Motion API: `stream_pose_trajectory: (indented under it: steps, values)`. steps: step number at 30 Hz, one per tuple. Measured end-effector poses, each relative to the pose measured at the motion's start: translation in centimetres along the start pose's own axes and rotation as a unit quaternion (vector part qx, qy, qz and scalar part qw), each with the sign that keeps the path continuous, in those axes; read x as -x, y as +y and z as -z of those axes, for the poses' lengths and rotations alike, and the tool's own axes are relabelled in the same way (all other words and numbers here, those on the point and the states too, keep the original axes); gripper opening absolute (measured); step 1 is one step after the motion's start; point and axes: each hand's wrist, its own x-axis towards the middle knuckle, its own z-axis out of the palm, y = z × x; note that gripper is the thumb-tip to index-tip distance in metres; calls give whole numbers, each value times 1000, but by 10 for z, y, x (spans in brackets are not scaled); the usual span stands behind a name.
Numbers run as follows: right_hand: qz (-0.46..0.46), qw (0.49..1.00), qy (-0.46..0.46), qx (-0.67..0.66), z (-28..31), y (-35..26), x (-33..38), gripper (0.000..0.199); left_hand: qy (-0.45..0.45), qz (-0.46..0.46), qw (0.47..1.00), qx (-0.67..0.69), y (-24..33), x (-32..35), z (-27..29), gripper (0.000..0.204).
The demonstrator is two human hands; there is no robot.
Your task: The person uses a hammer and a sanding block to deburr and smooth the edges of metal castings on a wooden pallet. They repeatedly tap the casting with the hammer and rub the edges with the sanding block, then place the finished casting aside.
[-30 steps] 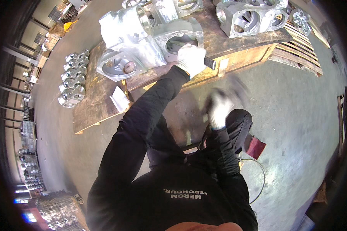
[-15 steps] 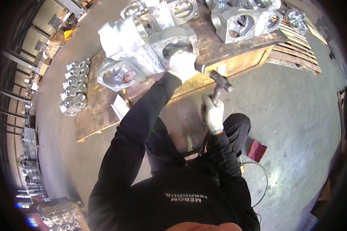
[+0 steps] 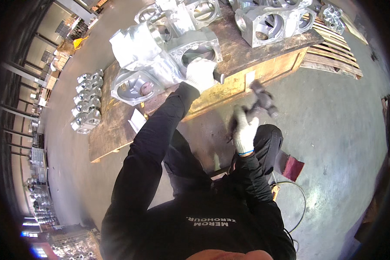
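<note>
My left hand [image 3: 200, 73], in a white glove, is clenched around a short dark rod [image 3: 218, 77] whose blunt end sticks out to the right of my fist. The fist presses against the front of a big silvery metal casting [image 3: 160, 56], just below its round opening. That casting sits on a low wooden platform [image 3: 117, 130] that stretches out under and to the left of this hand. My right hand [image 3: 245, 130], also gloved, is lower and nearer my body, well apart from the left one, and it grips the handle of a hammer [image 3: 262, 100] whose blurred head rises above and to the right of the knuckles. Beyond my left hand, further back on the platform, stand more castings [image 3: 268, 21] with round bores. Far off to the left of that hand a row of smaller metal parts [image 3: 86, 102] lies on the concrete floor [image 3: 333, 130]. A dark red cloth [image 3: 292, 167] lies on the floor just right of my right forearm.
</note>
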Motion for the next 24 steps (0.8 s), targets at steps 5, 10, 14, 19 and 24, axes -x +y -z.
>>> stream_pose_trajectory:
  steps: [5, 10, 14, 19, 24]
  values:
    - [96, 991, 28, -85, -5, 0, 1, 17, 42, -23, 999, -19, -1, -2, -4, 24]
    - [86, 966, -73, 231, -14, 23, -15, 28, 0, -18, 999, 35, -10, 5, 8, 20]
    - [46, 989, -66, 123, 0, 39, 4, 26, -23, -10, 995, 99, -22, 16, 18, 8]
    - [229, 962, -22, 143, -22, 35, 14, 13, 24, -71, 995, 66, -29, 19, 12, 12]
    - [112, 958, -140, 224, -36, 28, -2, 34, -7, -61, 994, 93, -33, 21, 20, 11]
